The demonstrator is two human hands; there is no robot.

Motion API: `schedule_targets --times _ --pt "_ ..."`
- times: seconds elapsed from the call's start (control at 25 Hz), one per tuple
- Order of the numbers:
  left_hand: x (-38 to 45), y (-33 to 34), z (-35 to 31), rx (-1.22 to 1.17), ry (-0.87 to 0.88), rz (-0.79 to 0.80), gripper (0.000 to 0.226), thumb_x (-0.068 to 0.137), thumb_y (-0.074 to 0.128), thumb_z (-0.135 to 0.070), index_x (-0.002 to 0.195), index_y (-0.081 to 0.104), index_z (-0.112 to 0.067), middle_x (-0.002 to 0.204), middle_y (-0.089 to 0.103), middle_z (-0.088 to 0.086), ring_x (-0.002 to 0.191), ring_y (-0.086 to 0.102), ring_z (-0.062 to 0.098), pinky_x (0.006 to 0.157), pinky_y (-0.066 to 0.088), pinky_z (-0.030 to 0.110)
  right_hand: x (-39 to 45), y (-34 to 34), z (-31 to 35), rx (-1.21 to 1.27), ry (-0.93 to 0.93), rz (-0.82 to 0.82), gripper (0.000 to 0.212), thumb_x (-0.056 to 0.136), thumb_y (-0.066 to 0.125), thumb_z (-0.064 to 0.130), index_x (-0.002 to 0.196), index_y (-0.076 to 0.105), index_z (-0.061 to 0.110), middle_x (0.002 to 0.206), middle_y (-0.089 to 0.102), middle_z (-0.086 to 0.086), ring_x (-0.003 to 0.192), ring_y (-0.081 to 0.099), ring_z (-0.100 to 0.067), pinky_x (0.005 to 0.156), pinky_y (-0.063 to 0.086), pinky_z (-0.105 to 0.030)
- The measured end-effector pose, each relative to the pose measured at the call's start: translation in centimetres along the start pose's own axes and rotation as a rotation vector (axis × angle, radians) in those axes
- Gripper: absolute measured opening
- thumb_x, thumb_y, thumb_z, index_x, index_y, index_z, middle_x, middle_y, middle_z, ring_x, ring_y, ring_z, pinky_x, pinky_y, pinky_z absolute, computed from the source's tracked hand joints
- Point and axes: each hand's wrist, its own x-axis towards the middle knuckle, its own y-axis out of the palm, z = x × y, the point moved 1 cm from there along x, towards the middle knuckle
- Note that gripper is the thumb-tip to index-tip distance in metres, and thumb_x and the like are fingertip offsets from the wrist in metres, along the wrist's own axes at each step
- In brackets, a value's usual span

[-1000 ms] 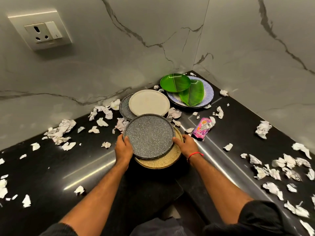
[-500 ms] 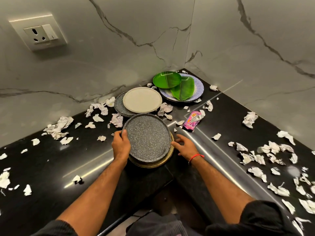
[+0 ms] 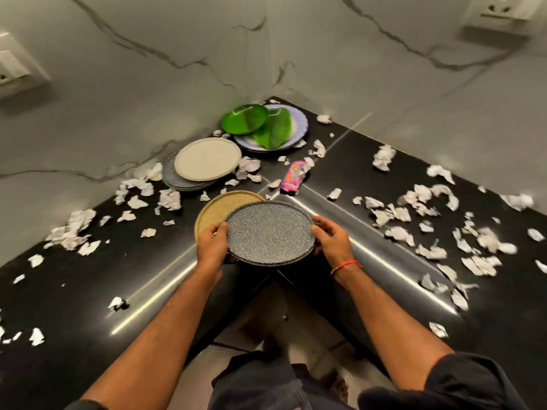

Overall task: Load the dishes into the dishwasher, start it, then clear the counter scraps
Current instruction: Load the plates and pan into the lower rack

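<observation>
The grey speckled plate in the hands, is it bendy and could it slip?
The grey speckled plate probably stays stiff: it looks flat though the left hand and right hand grip only opposite rims. It seems light enough, since fingertips carry it. Its surface looks matte rather than wet, so it likely won't slip easily.

Single head-worn wide-angle view, facing forward and steeply down into the counter [image 3: 88,291] corner; forearms enter from the lower frame, walls fill the upper half.
</observation>
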Motion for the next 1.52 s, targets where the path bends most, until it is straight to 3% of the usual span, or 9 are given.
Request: schedule_targets --times 0.2,0.32,0.52,0.64,0.8,0.92,1.04,1.32,1.52 --pt "-2.3 3.7 -1.3 -0.079 -0.069 0.262 0.022 0.100 0.055 -0.028 0.110 0.072 -0.017 0.099 0.070 0.008 0.088 0.065 0.025 0.077 0.058 0.043 -5.3 -4.8 -1.7 0.014 -0.050 -0.243 0.017 0.092 0.064 0.017 0.104 0.074 0.021 0.070 0.070 0.011 0.054 0.056 -0.001 0.046 0.046 -0.021" --pt "-3.9 6.4 -2.2 -0.045 -0.077 0.472 0.026 0.100 0.051 -0.033 0.100 0.070 -0.015 0.091 0.071 0.011 0.078 0.066 0.025 0.070 0.053 0.037 -9.1 -7.4 -2.1 -0.006 -0.106 -0.453 0.026 0.093 0.055 0.007 0.102 0.077 0.017 0.085 0.076 0.004 0.065 0.063 -0.004 0.057 0.051 -0.018" --pt "-8.1 9.0 -2.3 0.024 -0.126 0.892 0.041 0.099 0.040 -0.041 0.127 0.065 -0.022 0.110 0.073 0.009 0.092 0.068 0.027 0.062 0.056 0.034 -17.8 -9.1 -3.3 -0.097 -0.245 -0.753 0.047 0.083 0.050 -0.013 0.112 0.072 0.017 0.106 0.074 0.002 0.099 0.067 -0.009 0.090 0.051 -0.024" --pt "-12.6 9.8 -0.9 0.055 -0.151 1.092 0.040 0.101 0.035 -0.036 0.130 0.059 -0.021 0.113 0.069 0.008 0.090 0.066 0.024 0.060 0.057 0.036 -24.5 -9.3 -5.1 -0.230 -0.311 -0.924 0.035 0.090 0.062 -0.001 0.122 0.067 0.012 0.120 0.068 -0.001 0.114 0.063 -0.016 0.099 0.048 -0.030" --pt "-19.7 10.6 1.2 0.188 -0.160 1.330 0.036 0.100 0.030 -0.035 0.117 0.058 -0.019 0.098 0.066 0.008 0.075 0.062 0.023 0.052 0.049 0.032 -33.2 -10.3 -7.2 -0.322 -0.310 -1.165 0.031 0.094 0.065 0.021 0.125 0.065 0.020 0.122 0.065 0.003 0.108 0.064 -0.013 0.086 0.052 -0.026" --pt "-24.3 11.0 2.7 0.301 -0.128 1.470 0.039 0.100 0.030 -0.035 0.112 0.062 -0.018 0.098 0.066 0.012 0.079 0.060 0.028 0.062 0.050 0.037 -39.0 -11.1 -8.4 -0.311 -0.310 -1.301 0.032 0.094 0.062 0.028 0.126 0.064 0.022 0.122 0.065 0.005 0.107 0.064 -0.012 0.087 0.050 -0.022" --pt "-29.2 11.7 5.0 0.356 -0.122 1.632 0.039 0.101 0.031 -0.032 0.123 0.059 -0.015 0.116 0.064 0.018 0.101 0.060 0.033 0.080 0.053 0.051 -44.7 -11.9 -10.6 -0.336 -0.241 -1.435 0.027 0.096 0.062 0.016 0.123 0.066 0.017 0.120 0.067 0.003 0.109 0.064 -0.016 0.092 0.054 -0.040" --pt "-40.0 11.8 12.8 0.516 -0.229 1.818 0.092 0.079 0.064 -0.046 0.158 0.019 -0.032 0.144 0.050 0.003 0.127 0.055 0.024 0.091 0.056 0.056 -56.3 -12.9 -16.8 -0.170 0.009 -1.608 0.040 0.094 0.056 0.003 0.124 0.066 0.026 0.121 0.068 -0.004 0.081 0.059 -0.010 0.080 0.051 -0.036" --pt "-48.7 12.1 19.0 0.690 -0.126 1.718 0.053 0.101 0.046 -0.023 0.151 0.030 -0.024 0.141 0.045 0.009 0.121 0.055 0.029 0.078 0.058 0.056 -63.2 -15.7 -21.1 -0.083 0.133 -1.576 0.033 0.094 0.059 0.001 0.122 0.068 0.014 0.119 0.067 -0.004 0.101 0.064 -0.022 0.093 0.054 -0.045"
